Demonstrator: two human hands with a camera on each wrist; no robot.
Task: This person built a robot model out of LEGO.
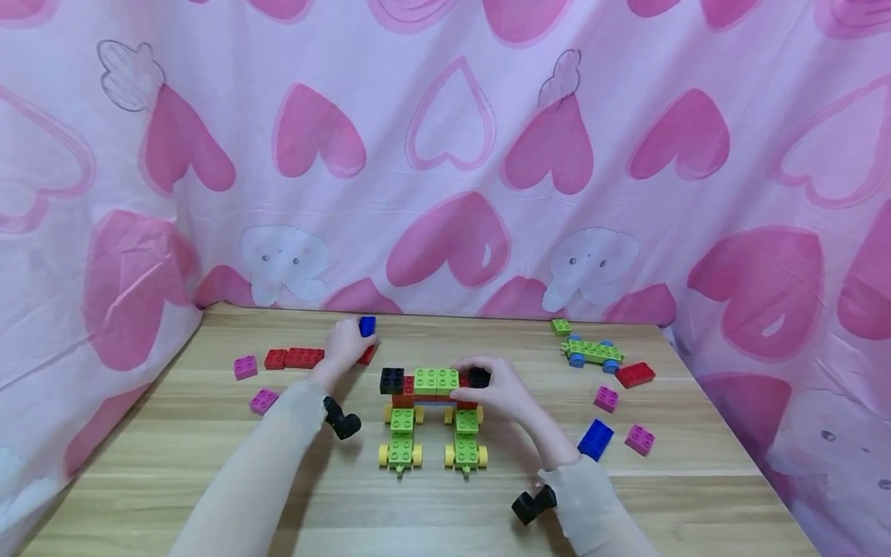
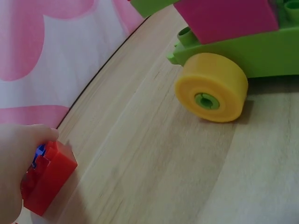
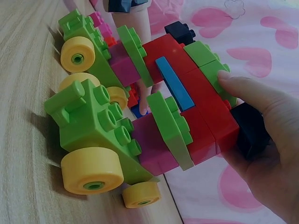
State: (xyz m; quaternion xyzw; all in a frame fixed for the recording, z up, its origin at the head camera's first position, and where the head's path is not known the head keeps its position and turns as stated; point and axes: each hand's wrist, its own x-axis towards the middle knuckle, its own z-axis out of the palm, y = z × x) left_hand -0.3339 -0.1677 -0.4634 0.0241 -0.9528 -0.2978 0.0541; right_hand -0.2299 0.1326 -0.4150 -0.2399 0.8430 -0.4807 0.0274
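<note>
In the middle of the table stands a toy brick build (image 1: 425, 398), with red bricks bridging two green wheeled bases (image 3: 100, 126) that have yellow wheels. My right hand (image 1: 497, 387) grips the build's right end, thumb against a light green brick (image 3: 208, 60) on top and palm around a black brick (image 3: 252, 128). Another black brick (image 1: 392, 380) sits on its left end. Farther back, my left hand (image 1: 341, 348) pinches a blue brick (image 1: 367, 326). A red brick (image 2: 52, 177) lies right beside those fingers, partly covered by the hand in the left wrist view.
To the left lie red bricks (image 1: 304, 357) and pink bricks (image 1: 245, 367). At the right are a green wheeled base (image 1: 592, 351) with blue wheels, a small green brick (image 1: 561, 327), a red brick (image 1: 636, 375), a blue brick (image 1: 595, 439) and pink bricks (image 1: 640, 439). A heart-patterned curtain (image 1: 445, 178) borders the table.
</note>
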